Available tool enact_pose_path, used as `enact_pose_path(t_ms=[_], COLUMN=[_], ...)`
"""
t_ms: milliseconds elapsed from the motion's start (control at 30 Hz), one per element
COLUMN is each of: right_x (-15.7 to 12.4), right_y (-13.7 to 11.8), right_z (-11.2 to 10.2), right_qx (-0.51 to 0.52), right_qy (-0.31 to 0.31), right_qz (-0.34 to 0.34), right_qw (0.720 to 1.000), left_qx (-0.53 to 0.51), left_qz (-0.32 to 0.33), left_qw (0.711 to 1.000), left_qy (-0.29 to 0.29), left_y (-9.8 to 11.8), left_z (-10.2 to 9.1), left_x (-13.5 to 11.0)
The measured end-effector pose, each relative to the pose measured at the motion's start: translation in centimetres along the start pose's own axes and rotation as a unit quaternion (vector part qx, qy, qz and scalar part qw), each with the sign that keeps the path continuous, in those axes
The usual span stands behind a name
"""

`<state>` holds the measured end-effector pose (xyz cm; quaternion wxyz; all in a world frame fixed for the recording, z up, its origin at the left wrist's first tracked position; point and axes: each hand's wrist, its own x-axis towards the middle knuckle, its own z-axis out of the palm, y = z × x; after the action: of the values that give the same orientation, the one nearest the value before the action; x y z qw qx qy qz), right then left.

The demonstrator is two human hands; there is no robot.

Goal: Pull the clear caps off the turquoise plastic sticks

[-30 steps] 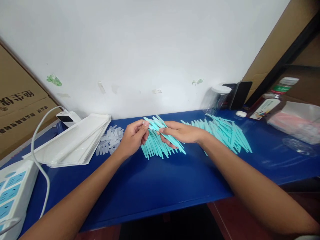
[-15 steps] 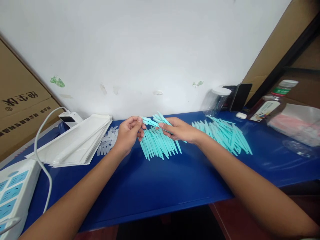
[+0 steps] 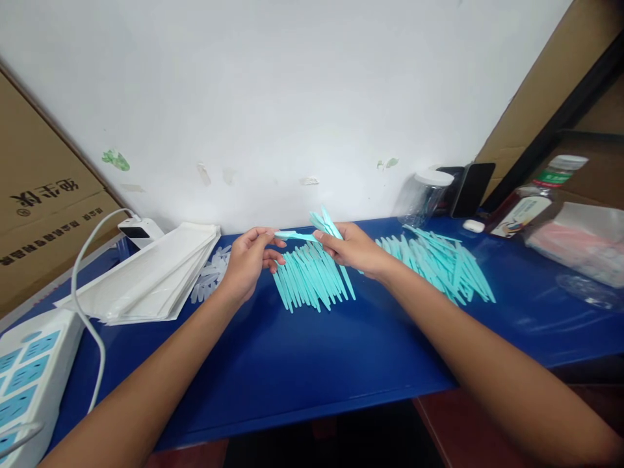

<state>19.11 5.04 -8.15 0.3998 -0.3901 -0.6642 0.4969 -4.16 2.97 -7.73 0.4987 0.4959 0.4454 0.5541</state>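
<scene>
My right hand [image 3: 355, 250] grips a small bundle of teal plastic sticks [image 3: 327, 225] that fan upward above its fingers. One teal stick [image 3: 295, 236] lies level between my hands: my left hand [image 3: 249, 259] pinches its left end with thumb and forefinger. Under both hands a neat row of teal sticks [image 3: 308, 281] lies on the blue table [image 3: 302, 364]. A bigger loose pile of teal sticks [image 3: 439, 263] lies to the right of my right wrist.
Small clear plastic caps [image 3: 210, 276] and a stack of white pouches [image 3: 146, 279] lie left of my left hand. A white power strip [image 3: 26, 370] with cable sits front left. A clear jar [image 3: 423, 195], phone, bottle and plastic bag stand at right. Cardboard boxes flank the table.
My right hand lifted its bundle of sticks off the row and tilted it upright. My left hand drew one stick out to the left, and both hands rose slightly.
</scene>
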Motion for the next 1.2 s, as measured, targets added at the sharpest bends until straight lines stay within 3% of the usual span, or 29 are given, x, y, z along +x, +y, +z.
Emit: enact_pose_path(t_ms=[333, 533, 667, 933, 1200], right_x=[-0.3, -0.3, -0.3, -0.4, -0.5], right_y=[-0.3, -0.6, -0.7, -0.5, -0.7], right_z=[0.0, -0.6, -0.3, 1.0, 1.4], right_qx=[-0.021, -0.123, -0.171, -0.146, -0.161], right_qy=[-0.015, 0.023, 0.029, 0.042, 0.047], right_qz=[-0.007, -0.047, -0.08, -0.099, -0.107], right_qw=[1.0, 0.991, 0.982, 0.983, 0.98], left_qx=[-0.012, 0.013, 0.033, 0.064, 0.087], left_qz=[0.032, 0.057, 0.046, 0.051, 0.093], left_qw=[0.999, 0.996, 0.996, 0.996, 0.991], left_qy=[0.022, 0.067, 0.067, 0.044, 0.032], left_y=[-0.3, -0.4, -0.5, -0.8, -1.2], left_z=[-0.3, -0.9, -1.0, -0.7, -0.7], left_x=[0.4, 0.7, 0.7, 0.6, 0.7])
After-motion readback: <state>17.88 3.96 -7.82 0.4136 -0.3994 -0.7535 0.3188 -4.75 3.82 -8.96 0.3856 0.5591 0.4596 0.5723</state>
